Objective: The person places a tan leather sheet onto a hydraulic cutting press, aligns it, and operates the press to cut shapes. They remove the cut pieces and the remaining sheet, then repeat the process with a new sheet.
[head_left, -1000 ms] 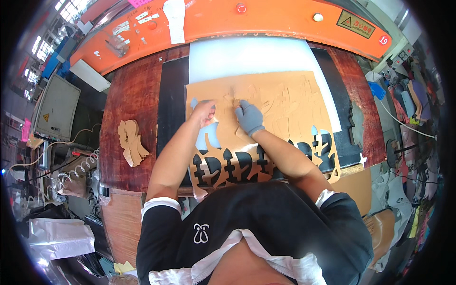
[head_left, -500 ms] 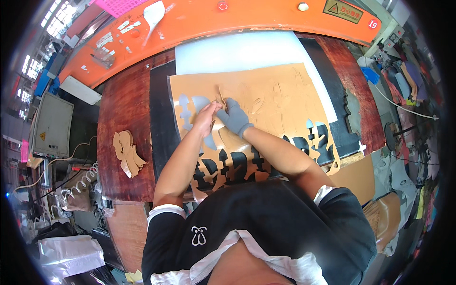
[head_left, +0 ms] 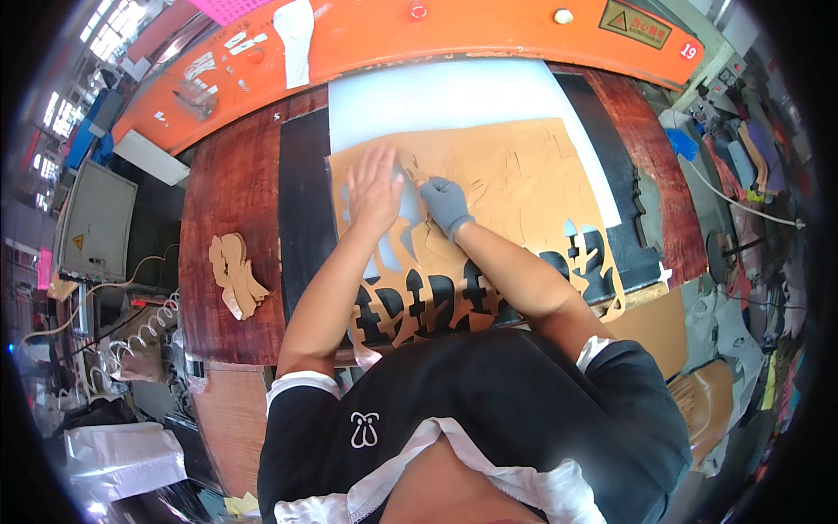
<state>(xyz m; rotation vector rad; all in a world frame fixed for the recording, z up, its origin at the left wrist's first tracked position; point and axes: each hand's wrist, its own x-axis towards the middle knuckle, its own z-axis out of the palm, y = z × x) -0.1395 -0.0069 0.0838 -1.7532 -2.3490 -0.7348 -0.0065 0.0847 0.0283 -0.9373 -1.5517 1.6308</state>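
We have the sheet (head_left: 515,175) mid-counter (head_left: 229,188), its far part on the white board (head_left: 445,92), its near part over the black mat (head_left: 303,201). Far edge of sheet stops short of the board's far edge; past that, the orange beam (head_left: 367,44) runs side to side. Left edge about in line with the board's left edge. On the right, a strip of board shows beyond it. Near edge reaches close to our black shirt (head_left: 515,393), and our forearms cross that part. Room to move on the left: mat, then wood, up to the cut pieces (head_left: 236,275) in a loose pile.

Sheet is tan, thin, smooth. Near row is cut through in arrow and curved shapes, mat showing dark; left-side openings show pale board. Far right has slits, some edges slightly lifted. Near right corner is a narrow curled strip.

We see the left hand (head_left: 375,190) wide, fingers extended over the left part. Right hand (head_left: 447,206), grey-gloved, fingers drawn in, just beside an opening; can't tell if it grips anything.
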